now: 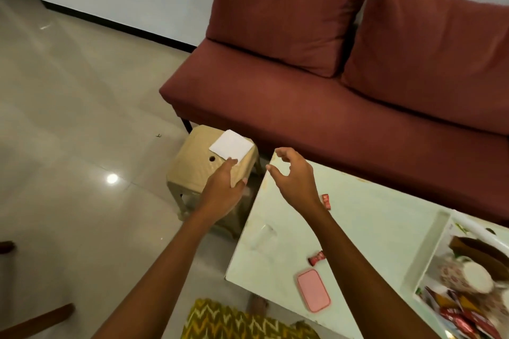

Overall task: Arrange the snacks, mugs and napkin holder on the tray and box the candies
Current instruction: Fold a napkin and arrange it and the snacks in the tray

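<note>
white napkin (pixel 232 145) pinched by left hand (pixel 224 187); right hand (pixel 294 173) open; tray (pixel 429 259) cut off.

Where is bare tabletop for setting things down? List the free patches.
The table is bare between the upper red candy and the tray, and again left of the lower candy. The tray itself is crowded; the pink box takes the near edge.

Count, head view:
2 hands (pixel 223 187) (pixel 294 176), 2 red candies (pixel 326 201) (pixel 316 257), 1 pink box (pixel 313 290), 1 tray (pixel 429 253), 1 stool (pixel 192 170), 1 white napkin (pixel 231 145).
</note>
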